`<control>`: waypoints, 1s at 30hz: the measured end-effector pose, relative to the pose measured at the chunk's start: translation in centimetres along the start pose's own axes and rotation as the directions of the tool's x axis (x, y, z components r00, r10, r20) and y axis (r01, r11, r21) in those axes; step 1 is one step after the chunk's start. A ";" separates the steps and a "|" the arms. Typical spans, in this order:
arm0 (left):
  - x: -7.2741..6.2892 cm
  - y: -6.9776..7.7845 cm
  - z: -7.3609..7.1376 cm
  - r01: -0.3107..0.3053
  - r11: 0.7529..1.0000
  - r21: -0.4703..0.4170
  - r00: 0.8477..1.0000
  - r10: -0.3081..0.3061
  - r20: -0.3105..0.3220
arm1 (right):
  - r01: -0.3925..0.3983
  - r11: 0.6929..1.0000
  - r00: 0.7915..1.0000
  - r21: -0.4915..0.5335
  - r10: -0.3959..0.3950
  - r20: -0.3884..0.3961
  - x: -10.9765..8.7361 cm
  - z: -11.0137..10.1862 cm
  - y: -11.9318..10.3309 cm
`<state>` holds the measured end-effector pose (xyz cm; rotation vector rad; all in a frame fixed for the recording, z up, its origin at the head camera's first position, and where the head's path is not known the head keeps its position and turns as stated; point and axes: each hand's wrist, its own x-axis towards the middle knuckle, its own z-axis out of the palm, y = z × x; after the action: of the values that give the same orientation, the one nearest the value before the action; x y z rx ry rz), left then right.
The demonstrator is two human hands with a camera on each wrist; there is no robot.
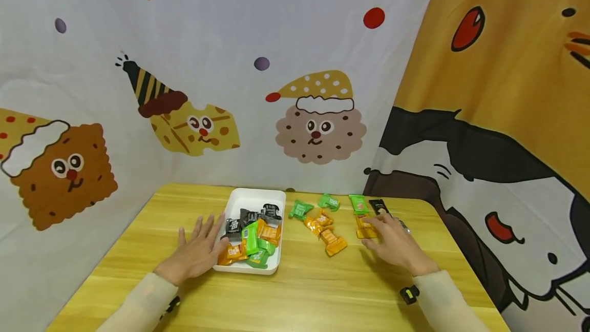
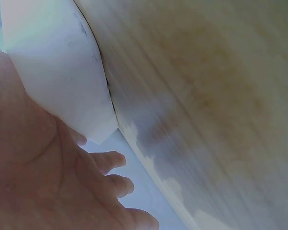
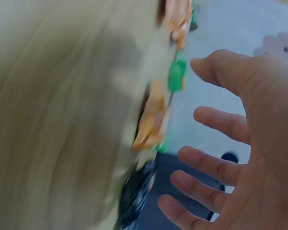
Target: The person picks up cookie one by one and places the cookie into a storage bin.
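My left hand lies along the left side of a white tray, its fingers spread and the thumb at the rim. The left wrist view shows the palm beside the tray's outer wall. Inside the tray are small wrapped snacks: black packets, orange packets and green packets. Over an orange packet on the right hovers my right hand, fingers apart and loosely bent. In the right wrist view, nothing sits between those fingers; a blurred orange packet and black packet lie past them.
Between tray and right hand, green packets and orange packets lie scattered on the wooden table. Another green packet and a black packet lie behind the right hand. A printed cloth hangs at the table's back edge.
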<state>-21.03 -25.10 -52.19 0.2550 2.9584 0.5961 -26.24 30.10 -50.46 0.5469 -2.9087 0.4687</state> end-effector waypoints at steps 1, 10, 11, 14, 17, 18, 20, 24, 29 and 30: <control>0.0 0.0 0.0 0.000 1.000 0.001 1.000 0.000 -0.002 | -0.010 1.000 1.000 -0.004 0.010 0.004 -0.2 0.0 0.6; 0.1 0.2 0.0 0.002 1.000 0.013 1.000 -0.002 -0.006 | -0.089 0.996 0.995 -0.003 0.090 0.046 -0.4 -0.2 5.4; 0.0 0.3 0.0 0.005 1.000 0.011 1.000 -0.005 -0.002 | -0.097 0.995 0.994 -0.004 0.097 0.055 -0.4 -0.2 5.7; -0.1 0.4 0.1 0.013 1.000 0.008 1.000 -0.013 0.005 | -0.116 0.993 0.989 -0.001 0.116 0.088 -0.2 -0.3 6.5; -0.1 0.4 0.1 0.019 1.000 0.004 1.000 -0.019 0.009 | -0.129 0.992 0.984 0.003 0.128 0.122 0.0 -0.4 7.0; -0.1 0.4 0.1 0.021 1.000 0.003 1.000 -0.021 0.009 | -0.134 0.991 0.982 0.006 0.132 0.132 0.0 -0.5 7.1; -0.1 0.3 0.2 0.022 1.000 0.004 1.000 -0.022 0.007 | -0.143 0.990 0.980 0.015 0.139 0.145 0.2 -0.5 7.4; -0.1 0.3 0.1 0.024 1.000 0.007 1.000 -0.024 0.002 | -0.149 0.989 0.978 0.024 0.143 0.151 0.7 -0.5 7.8; -0.1 0.3 0.0 0.026 1.000 0.013 1.000 -0.026 -0.005 | -0.136 0.991 0.980 0.007 0.133 0.145 1.3 0.0 8.4; -0.1 0.3 0.0 0.026 1.000 0.015 1.000 -0.026 -0.005 | -0.136 0.991 0.980 0.005 0.134 0.145 1.4 0.1 8.5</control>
<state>-20.93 -24.84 -52.09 0.2159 2.9675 0.5717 -30.73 37.11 -52.61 0.4020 -3.0973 0.4877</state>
